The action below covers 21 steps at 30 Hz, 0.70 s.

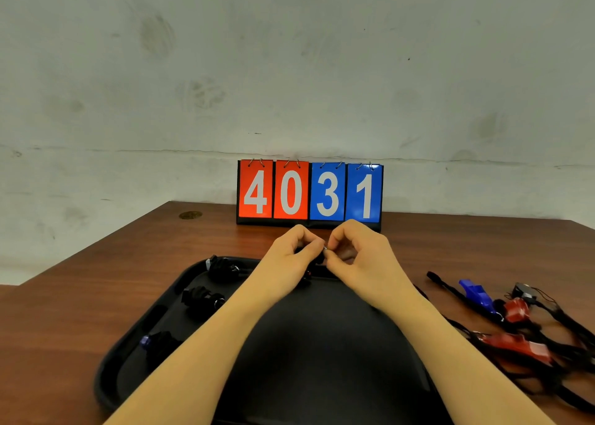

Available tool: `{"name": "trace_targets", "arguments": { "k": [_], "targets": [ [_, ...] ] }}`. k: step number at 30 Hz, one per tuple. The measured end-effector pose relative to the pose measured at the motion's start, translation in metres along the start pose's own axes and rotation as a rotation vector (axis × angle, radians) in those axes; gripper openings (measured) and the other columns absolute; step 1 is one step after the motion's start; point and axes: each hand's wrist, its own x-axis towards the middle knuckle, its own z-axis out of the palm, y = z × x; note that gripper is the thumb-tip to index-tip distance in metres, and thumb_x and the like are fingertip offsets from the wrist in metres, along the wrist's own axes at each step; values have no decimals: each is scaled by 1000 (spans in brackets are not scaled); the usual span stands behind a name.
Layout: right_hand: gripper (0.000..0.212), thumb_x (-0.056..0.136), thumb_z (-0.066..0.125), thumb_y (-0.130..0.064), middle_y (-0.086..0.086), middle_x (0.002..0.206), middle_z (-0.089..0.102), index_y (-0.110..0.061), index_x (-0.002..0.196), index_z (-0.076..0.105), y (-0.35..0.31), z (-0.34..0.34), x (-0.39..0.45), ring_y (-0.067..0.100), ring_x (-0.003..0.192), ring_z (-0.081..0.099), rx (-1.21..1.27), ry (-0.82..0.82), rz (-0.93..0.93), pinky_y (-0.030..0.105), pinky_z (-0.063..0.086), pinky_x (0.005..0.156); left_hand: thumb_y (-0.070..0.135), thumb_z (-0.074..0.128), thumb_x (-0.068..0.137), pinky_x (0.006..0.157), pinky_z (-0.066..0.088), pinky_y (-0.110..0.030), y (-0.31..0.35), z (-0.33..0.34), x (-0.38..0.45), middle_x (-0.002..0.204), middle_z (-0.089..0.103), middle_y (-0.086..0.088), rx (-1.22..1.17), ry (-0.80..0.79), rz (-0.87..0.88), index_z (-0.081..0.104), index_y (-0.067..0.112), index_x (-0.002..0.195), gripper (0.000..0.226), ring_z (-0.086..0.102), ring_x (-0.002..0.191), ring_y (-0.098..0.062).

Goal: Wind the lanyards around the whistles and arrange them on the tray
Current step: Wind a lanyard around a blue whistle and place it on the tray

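We hold a dark whistle [317,257] at the frame's centre, over the far rim of the black tray [135,337], with our left hand [294,257] curled round its body and our right hand [354,252] pinching at its small metal ring [325,247], likely so the lanyard can be wound tight. Three wound whistles [203,297] line the tray's left side, leaving room for more, while unwound ones [476,292] wait lower right. The held whistle's long axis is mostly hidden; its ring end seems to face right
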Motion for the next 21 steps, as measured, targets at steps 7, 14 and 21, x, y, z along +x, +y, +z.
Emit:
{"name": "trace_targets", "arguments": {
  "k": [7,14,21],
  "targets": [
    [12,83,65,-10,-5,86,58,-18,84,56,1,1,1,9,76,61,31,34,-41,16,52,69,20,50,92,84,48,-23,0,0,1,95,65,-2,-47,30,-12,58,14,94,10,62,92,-12],
    [17,80,68,-8,-8,85,59,-23,80,60,1,-2,1,4,81,60,125,13,-38,20,53,77,15,51,91,79,46,-19,1,-1,1,95,66,-4,-73,59,-29,59,13,96,9,62,90,-12],
    [22,80,68,-10,-8,92,61,-26,95,65,0,-2,1,6,89,61,216,10,-5,24,54,82,14,51,92,80,48,-24,3,0,1,94,65,-3,-217,68,-106,55,17,97,8,64,87,-11]
  ]
}}
